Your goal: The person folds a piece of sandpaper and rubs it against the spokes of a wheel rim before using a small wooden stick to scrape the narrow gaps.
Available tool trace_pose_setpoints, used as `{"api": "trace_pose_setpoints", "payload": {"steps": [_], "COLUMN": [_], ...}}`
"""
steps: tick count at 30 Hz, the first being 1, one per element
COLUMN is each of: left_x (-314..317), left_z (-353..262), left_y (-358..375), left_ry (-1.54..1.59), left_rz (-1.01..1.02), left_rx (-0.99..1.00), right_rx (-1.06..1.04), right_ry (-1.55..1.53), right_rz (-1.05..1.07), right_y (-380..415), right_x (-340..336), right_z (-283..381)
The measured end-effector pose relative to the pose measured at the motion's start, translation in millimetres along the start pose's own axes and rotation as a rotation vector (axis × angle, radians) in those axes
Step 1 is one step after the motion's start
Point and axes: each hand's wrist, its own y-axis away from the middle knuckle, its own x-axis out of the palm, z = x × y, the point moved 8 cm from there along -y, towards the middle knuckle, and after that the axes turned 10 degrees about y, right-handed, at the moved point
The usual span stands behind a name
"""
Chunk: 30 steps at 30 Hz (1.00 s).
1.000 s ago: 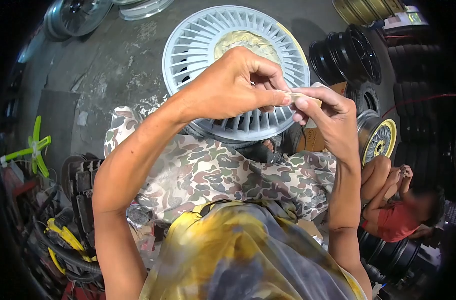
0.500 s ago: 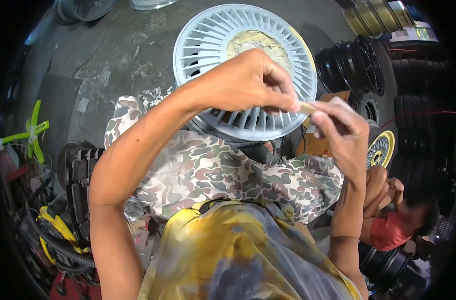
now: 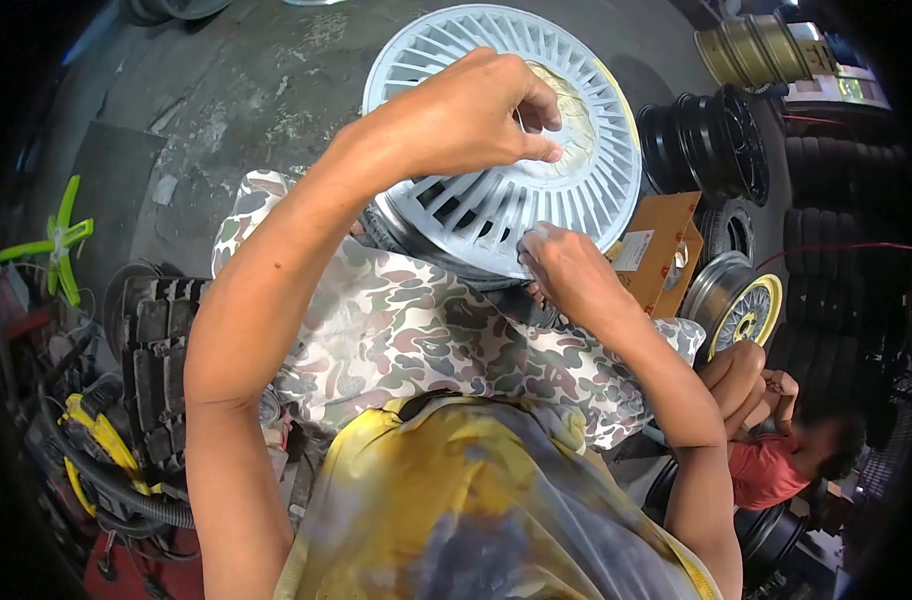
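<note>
In front of me lies a pale grey wheel rim (image 3: 616, 150) with many thin spokes. Crumpled cream masking paper (image 3: 576, 125) covers its centre, and a dark tire (image 3: 416, 235) shows beneath. My left hand (image 3: 506, 110) hovers over the spokes, fingers curled and thumb apart, with nothing visible between them. At the near edge of the rim, my right hand (image 3: 561, 260) is closed, its fingertips against the pale surface. Whatever it may pinch is hidden. Camouflage trousers (image 3: 406, 320) cover my legs just below the wheel.
A cardboard box (image 3: 666, 250) stands right of the wheel, near a yellow-edged rim (image 3: 746, 310). Black rims (image 3: 706, 145) and a gold rim (image 3: 756, 50) lie farther back. Another person in a red shirt (image 3: 771, 470) sits at right. A green star-shaped stand (image 3: 61, 240) is at left.
My hands have parted from a small tan strip they held together. The left hand moved up; the right came down and left to the rim's near edge. The strip is no longer visible.
</note>
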Motion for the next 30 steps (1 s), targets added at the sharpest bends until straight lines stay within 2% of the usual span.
{"api": "trace_pose_setpoints", "payload": {"steps": [4,6,8,10,12,14,16,18,20,21,22,24,25,26,28,30], "left_x": [-4,-4,-2,-4,-4,-1,2,2,5,2,1,2,2,2,5,6], "left_z": [0,0,1,0,2,0,6,7,8,7,7,9,9,8,7,10], "left_y": [4,6,5,6,8,9,8,6,7,7,8,7,6,5,6,10], "left_ry": [-0.028,-0.034,-0.043,-0.052,-0.070,-0.086,-0.080,-0.079,-0.066,-0.082,-0.097,-0.094,-0.095,-0.101,-0.099,-0.123], "left_rz": [0.009,0.020,0.030,-0.021,-0.010,0.009,0.060,0.062,0.075,0.073,0.073,0.089,0.102,0.105,0.092,0.084], "left_rx": [-0.001,-0.040,-0.064,-0.016,-0.040,-0.051,-0.149,-0.147,-0.155,-0.163,-0.172,-0.191,-0.210,-0.203,-0.175,-0.160], "right_rx": [0.056,0.129,0.108,0.178,0.185,0.292,0.282,0.251,0.426,0.489,0.489,0.314,0.200,0.202,0.182,0.169], "right_ry": [-0.068,-0.003,0.015,-0.079,-0.113,-0.153,-0.128,-0.101,-0.395,-0.500,-0.498,-0.382,-0.290,-0.290,-0.076,-0.077], "right_rz": [0.061,-0.035,-0.042,-0.141,-0.147,-0.213,-0.230,-0.249,0.046,0.067,0.068,-0.216,-0.243,-0.252,-0.182,-0.187], "right_y": [8,10,10,8,15,21,18,11,15,21,20,14,10,7,-3,-3], "right_x": [-12,-19,5,0,-2,-5,5,-5,-16,-22,-23,-49,-37,-19,11,12], "right_z": [-6,-4,-8,-15,-13,-14,-12,-11,-19,-26,-25,-10,-5,-5,3,5]}}
